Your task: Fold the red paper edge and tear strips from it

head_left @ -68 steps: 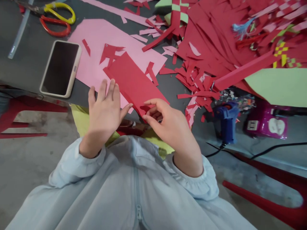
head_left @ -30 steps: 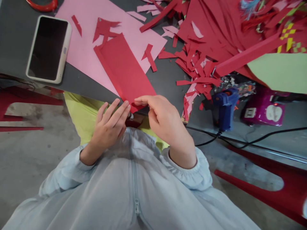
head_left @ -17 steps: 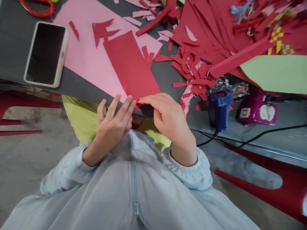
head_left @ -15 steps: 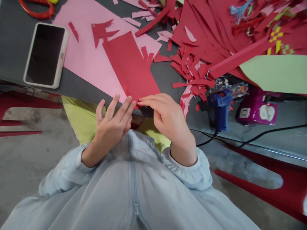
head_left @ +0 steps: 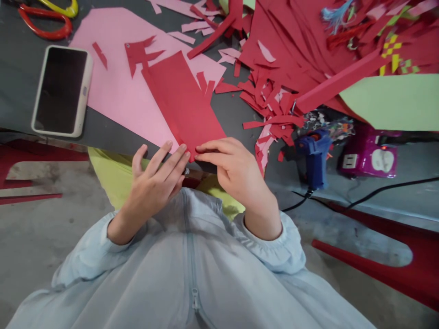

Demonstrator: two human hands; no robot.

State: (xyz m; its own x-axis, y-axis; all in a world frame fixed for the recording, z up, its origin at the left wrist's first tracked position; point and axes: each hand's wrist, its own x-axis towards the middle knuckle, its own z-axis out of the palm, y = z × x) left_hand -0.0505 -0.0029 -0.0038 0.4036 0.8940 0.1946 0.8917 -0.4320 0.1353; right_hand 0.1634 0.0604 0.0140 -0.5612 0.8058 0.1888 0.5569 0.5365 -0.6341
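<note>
A long red paper rectangle (head_left: pixel 181 103) lies slanted over a pink sheet (head_left: pixel 116 96) on the dark table (head_left: pixel 20 91). Its near end reaches the table's front edge. My right hand (head_left: pixel 236 171) pinches that near end between fingers and thumb. My left hand (head_left: pixel 154 185) has its fingers stretched out side by side, their tips touching the same near corner from the left.
A phone (head_left: pixel 61 91) lies face up at the left, with red and yellow scissors (head_left: pixel 44 23) behind it. A big heap of red strips and scraps (head_left: pixel 291 55) fills the right, beside a green sheet (head_left: pixel 394 103). A blue glue gun (head_left: pixel 315 157) and purple box (head_left: pixel 372 157) sit lower right.
The red rectangle has been drawn toward me, its near end now at the table edge. My left hand slid from flat on the pink sheet down to that corner.
</note>
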